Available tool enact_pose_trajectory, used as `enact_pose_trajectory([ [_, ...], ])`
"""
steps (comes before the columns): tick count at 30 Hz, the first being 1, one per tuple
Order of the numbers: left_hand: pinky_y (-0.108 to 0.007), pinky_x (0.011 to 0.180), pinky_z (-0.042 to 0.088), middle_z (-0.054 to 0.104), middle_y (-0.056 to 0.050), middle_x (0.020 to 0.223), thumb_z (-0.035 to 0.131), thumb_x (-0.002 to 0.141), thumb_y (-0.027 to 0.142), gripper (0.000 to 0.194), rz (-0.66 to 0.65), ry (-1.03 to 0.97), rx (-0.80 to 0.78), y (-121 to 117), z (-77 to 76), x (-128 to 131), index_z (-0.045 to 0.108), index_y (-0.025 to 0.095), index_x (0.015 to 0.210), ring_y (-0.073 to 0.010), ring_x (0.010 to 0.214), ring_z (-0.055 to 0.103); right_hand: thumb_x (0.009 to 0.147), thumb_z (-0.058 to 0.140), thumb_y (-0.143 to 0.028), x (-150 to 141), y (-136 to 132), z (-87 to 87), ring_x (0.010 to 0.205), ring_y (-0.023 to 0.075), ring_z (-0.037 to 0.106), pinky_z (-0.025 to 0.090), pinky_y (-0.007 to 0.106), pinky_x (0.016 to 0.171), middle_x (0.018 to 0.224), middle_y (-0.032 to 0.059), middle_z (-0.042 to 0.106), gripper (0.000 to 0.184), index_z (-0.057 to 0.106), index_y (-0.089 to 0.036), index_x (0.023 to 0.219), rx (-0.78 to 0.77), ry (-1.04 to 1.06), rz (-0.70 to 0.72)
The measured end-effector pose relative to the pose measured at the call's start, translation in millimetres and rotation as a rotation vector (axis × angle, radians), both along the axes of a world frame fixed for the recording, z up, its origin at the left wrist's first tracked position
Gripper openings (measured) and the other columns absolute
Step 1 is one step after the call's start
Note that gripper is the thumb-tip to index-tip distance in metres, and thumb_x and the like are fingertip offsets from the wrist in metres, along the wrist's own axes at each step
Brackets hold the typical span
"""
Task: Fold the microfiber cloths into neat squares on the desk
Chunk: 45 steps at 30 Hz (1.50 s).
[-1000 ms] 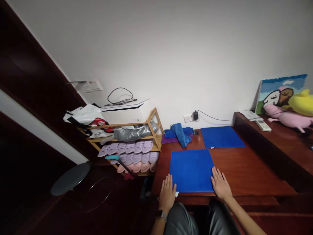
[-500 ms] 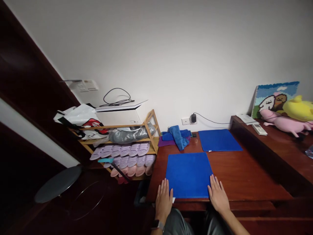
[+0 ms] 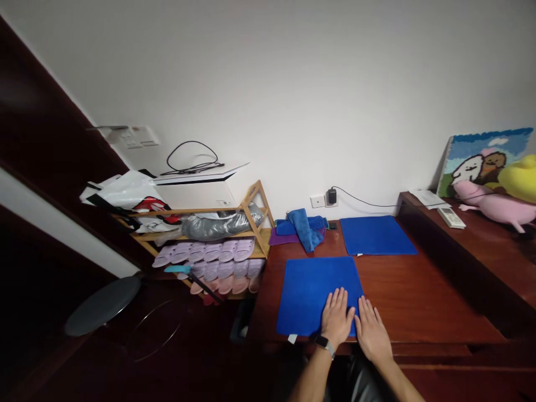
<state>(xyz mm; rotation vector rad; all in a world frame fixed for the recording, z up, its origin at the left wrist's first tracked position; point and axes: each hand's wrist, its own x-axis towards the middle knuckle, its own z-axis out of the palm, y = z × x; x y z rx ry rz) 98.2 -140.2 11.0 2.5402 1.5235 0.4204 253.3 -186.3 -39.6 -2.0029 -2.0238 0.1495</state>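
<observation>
Leftmost, a round stool (image 3: 103, 306) stands near a wooden rack (image 3: 262, 245) of slippers (image 3: 211, 251). Next, bunched cloths (image 3: 307, 229) lie at the back of the tabletop (image 3: 419, 301), the near blue cloth (image 3: 307, 287) spread flat before them. The left hand (image 3: 336, 318) lies on its right part, grip wide, fingers straight; the right hand (image 3: 374, 334), likewise flattened, rests just beside, at the cloth's right edge. Farther right come a second blue cloth (image 3: 377, 234) and a remote (image 3: 451, 218).

The bench (image 3: 419, 296) is of reddish-brown wood, with a slight shine. One blue cloth (image 3: 305, 287) lies flat at its near edge. A second blue cloth (image 3: 378, 235) lies flat farther back, near the wall (image 3: 285, 111). To the left of this second one rests a heap of blue and purple cloths (image 3: 307, 231).
</observation>
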Motion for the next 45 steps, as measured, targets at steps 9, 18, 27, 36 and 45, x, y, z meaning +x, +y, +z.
enact_pose_trajectory([
  [9, -0.051, 0.127, 0.035, 0.034, -0.009, 0.17, 0.027, 0.11, 0.042, 0.061, 0.412, 0.144, 0.072, -10.0, -17.0, -186.5, 0.029, 0.018, 0.166, -0.0276, 0.157, 0.031, 0.104, 0.015, -0.049, 0.2, -4.9, 0.5, 0.16, 0.0242, 0.023, 0.015, 0.044, 0.132, 0.172, 0.0093, 0.027, 0.075, 0.029, -0.006, 0.165, -0.064, -0.008, -0.023],
  [18, -0.049, 0.128, 0.034, 0.035, -0.008, 0.169, 0.028, 0.11, 0.042, 0.062, 0.434, 0.144, 0.121, -11.4, -29.8, -180.9, 0.022, 0.019, 0.167, -0.0267, 0.157, 0.032, 0.105, 0.01, -0.049, -2.5, 70.0, 47.8, 0.162, 0.0229, 0.017, 0.013, 0.047, 0.131, 0.174, 0.0027, 0.024, 0.072, 0.023, -0.017, 0.168, -0.201, -0.037, -0.05],
  [27, -0.052, 0.126, 0.036, 0.041, -0.011, 0.166, 0.031, 0.109, 0.039, 0.06, 0.403, 0.171, 0.137, -11.7, -12.6, -179.5, 0.032, 0.017, 0.165, -0.0275, 0.155, 0.037, 0.105, 0.013, -0.043, -2.9, 83.5, 30.0, 0.162, 0.024, 0.018, 0.013, 0.046, 0.131, 0.173, 0.0083, 0.025, 0.07, 0.024, -0.01, 0.166, -0.174, -0.013, -0.02],
  [36, -0.047, 0.13, 0.03, 0.035, -0.009, 0.169, 0.023, 0.111, 0.044, 0.061, 0.007, -0.001, 0.057, 38.1, 15.6, 3.7, 0.033, 0.017, 0.164, -0.0225, 0.158, 0.029, 0.103, 0.018, -0.036, 0.4, 84.8, 26.1, 0.161, 0.0266, 0.02, 0.016, 0.05, 0.131, 0.172, 0.0092, 0.025, 0.068, 0.03, -0.01, 0.165, -0.15, -0.04, 0.035],
  [45, -0.053, 0.129, 0.029, 0.035, -0.012, 0.169, 0.031, 0.109, 0.047, 0.063, 0.262, 0.108, 0.015, 56.3, 0.5, -95.3, 0.032, 0.018, 0.165, -0.0276, 0.158, 0.03, 0.105, 0.013, -0.045, 1.1, 87.4, 20.5, 0.161, 0.0245, 0.019, 0.015, 0.049, 0.131, 0.173, 0.0074, 0.025, 0.071, 0.025, -0.012, 0.166, -0.143, -0.003, -0.001],
])
